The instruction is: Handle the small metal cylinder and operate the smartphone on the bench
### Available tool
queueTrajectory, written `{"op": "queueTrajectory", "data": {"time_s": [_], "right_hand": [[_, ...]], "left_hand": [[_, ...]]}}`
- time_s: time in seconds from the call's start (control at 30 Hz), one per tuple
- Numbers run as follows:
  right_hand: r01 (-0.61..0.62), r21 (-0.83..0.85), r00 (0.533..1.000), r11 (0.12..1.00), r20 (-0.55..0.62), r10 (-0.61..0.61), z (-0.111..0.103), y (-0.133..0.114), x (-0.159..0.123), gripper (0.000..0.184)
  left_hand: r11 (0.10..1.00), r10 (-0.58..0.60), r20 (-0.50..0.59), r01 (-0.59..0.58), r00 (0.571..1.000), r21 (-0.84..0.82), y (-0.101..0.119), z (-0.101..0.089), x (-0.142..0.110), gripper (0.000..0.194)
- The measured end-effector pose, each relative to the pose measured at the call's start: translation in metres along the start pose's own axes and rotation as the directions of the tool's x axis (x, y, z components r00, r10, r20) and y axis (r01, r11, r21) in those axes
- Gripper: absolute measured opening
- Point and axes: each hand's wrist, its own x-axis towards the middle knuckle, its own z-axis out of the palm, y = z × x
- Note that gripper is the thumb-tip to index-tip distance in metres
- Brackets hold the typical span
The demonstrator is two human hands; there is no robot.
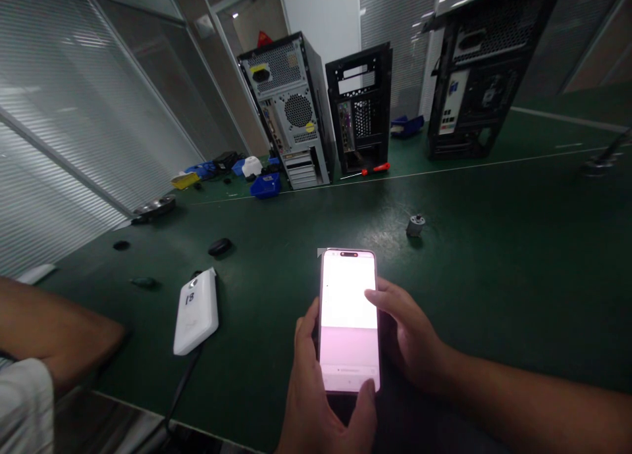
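Observation:
A lit smartphone (349,296) is held upright in front of me, its screen white above and pinkish below. My left hand (320,401) wraps its lower left side, with the thumb across the bottom corner. At the right edge, my right hand (407,329) grips the phone too. Its thumb lies over the screen, while the other fingers are mostly hidden behind the phone. Beyond the phone, a small metal motor (415,225) stands on the green table. To the left lies a white device marked 18 (197,312) with a dark cable.
Computer cases (296,112) stand along the back, including an open black one (359,112) and another at right (481,79). A red screwdriver (378,169) lies before them. Blue bins (265,185) sit nearby. Another person's arm (54,329) rests at left, near a black mouse-like object (220,246).

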Motion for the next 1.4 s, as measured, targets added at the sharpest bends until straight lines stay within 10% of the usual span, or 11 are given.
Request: {"op": "queueTrajectory", "data": {"time_s": [0.33, 1.17, 1.4], "right_hand": [[-0.078, -0.072, 0.993, 0.994, 0.081, 0.084, -0.0016, -0.0032, 0.0004, 0.046], [-0.107, -0.054, 0.994, 0.993, -0.003, 0.107, 0.0015, -0.0014, 0.0002, 0.027], [-0.186, -0.078, 0.982, 0.979, -0.026, 0.185, 0.0023, -0.0030, 0.0009, 0.022]], "left_hand": [[0.991, -0.095, -0.041, 0.091, 0.995, -0.096, 0.0049, -0.0022, 0.0006, 0.076], [0.997, -0.072, -0.051, 0.070, 0.996, -0.029, 0.0060, 0.0003, 0.0047, 0.076], [0.977, -0.187, -0.117, 0.197, 0.975, 0.085, 0.0063, 0.0062, 0.0035, 0.101]]}}
